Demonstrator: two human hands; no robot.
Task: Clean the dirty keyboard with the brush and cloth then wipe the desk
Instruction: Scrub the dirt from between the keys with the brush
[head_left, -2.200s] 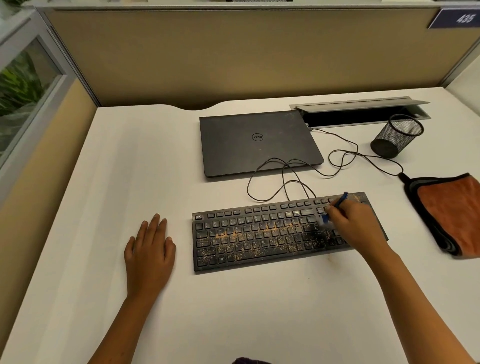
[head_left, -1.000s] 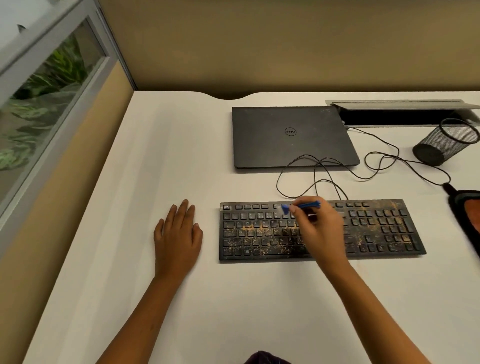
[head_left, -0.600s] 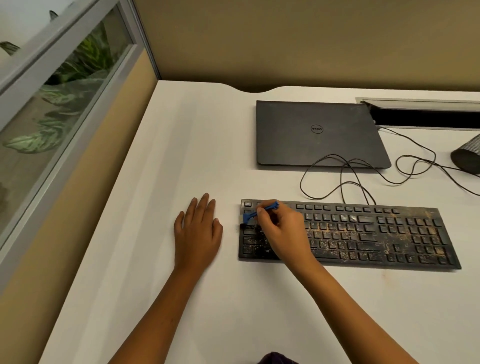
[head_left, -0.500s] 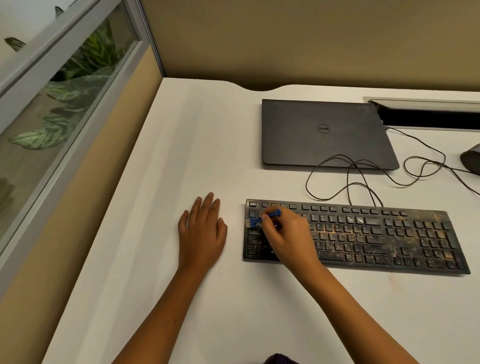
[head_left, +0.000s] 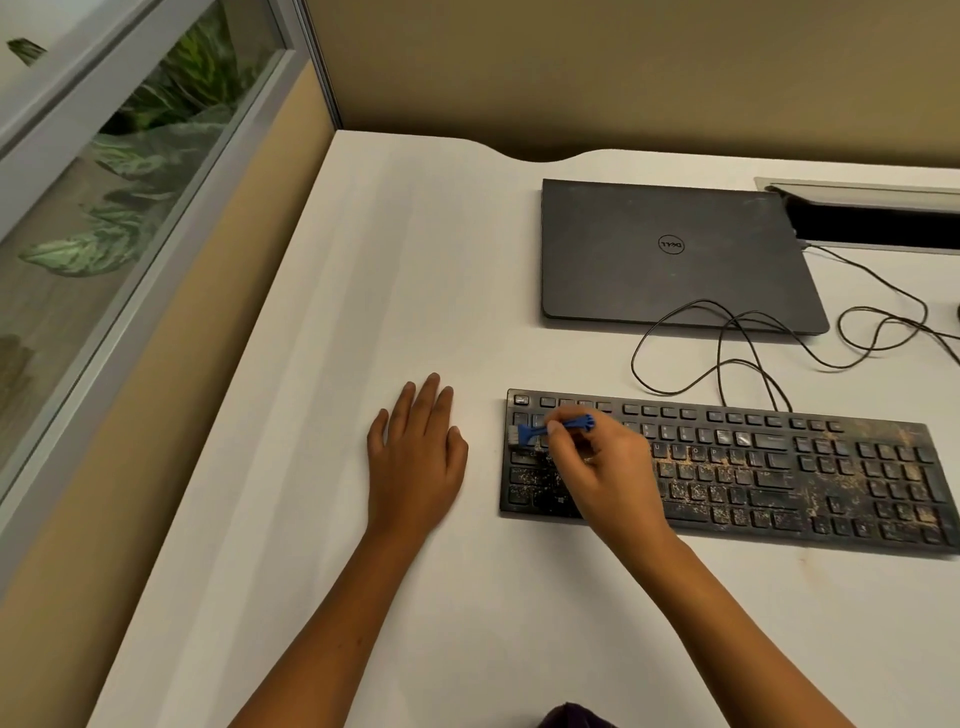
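Note:
A black keyboard (head_left: 753, 467) speckled with orange-brown dust lies on the white desk (head_left: 363, 291). My right hand (head_left: 605, 470) pinches a small blue brush (head_left: 550, 428) over the keyboard's left end, its bristles on the leftmost keys. My left hand (head_left: 415, 462) rests flat on the desk just left of the keyboard, fingers straight. The cloth is out of view.
A shut black laptop (head_left: 670, 254) lies behind the keyboard, with a thin black cable (head_left: 727, 338) looping between them. A cable slot (head_left: 878, 213) opens at the back right. A partition with a window (head_left: 104, 208) borders the desk's left edge.
My right hand has swept the brush from the keyboard's right side across to its left end. The view has swung left; my left hand stays flat on the desk.

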